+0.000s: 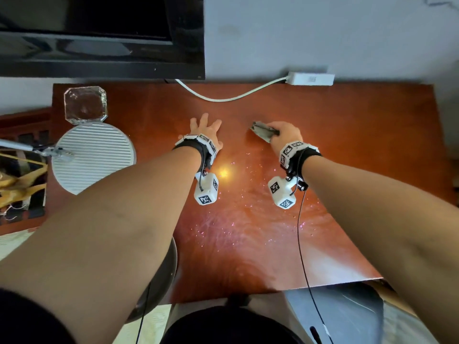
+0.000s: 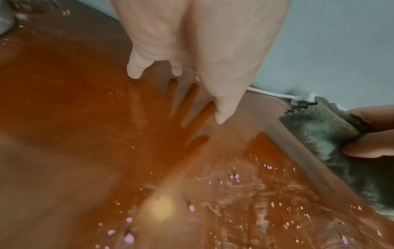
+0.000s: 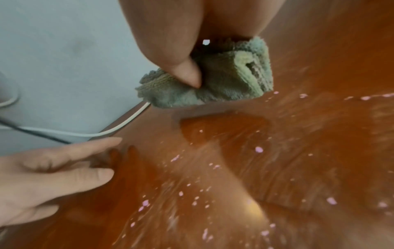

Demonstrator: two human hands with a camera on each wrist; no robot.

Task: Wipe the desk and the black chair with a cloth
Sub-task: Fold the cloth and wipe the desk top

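Observation:
The reddish-brown desk [image 1: 347, 145] fills the middle of the head view, glossy, with small pink specks and wipe streaks [image 1: 236, 219] near its centre. My right hand [image 1: 283, 132] grips a folded grey-green cloth [image 1: 263, 131] and holds it against the desk top; the thumb [image 3: 187, 70] pinches into the cloth [image 3: 224, 80]. My left hand [image 1: 205, 127] lies to the left of it, fingers spread and straight [image 2: 221, 107] just over the wood, holding nothing. Part of the black chair [image 1: 231, 324] shows at the bottom edge, below the desk.
A black monitor [image 1: 99, 36] hangs at the back left. A white cable [image 1: 223, 98] runs to a power strip [image 1: 310, 78] on the back edge. A glass ashtray [image 1: 85, 104] and a round white ribbed lamp head [image 1: 94, 155] sit at the desk's left.

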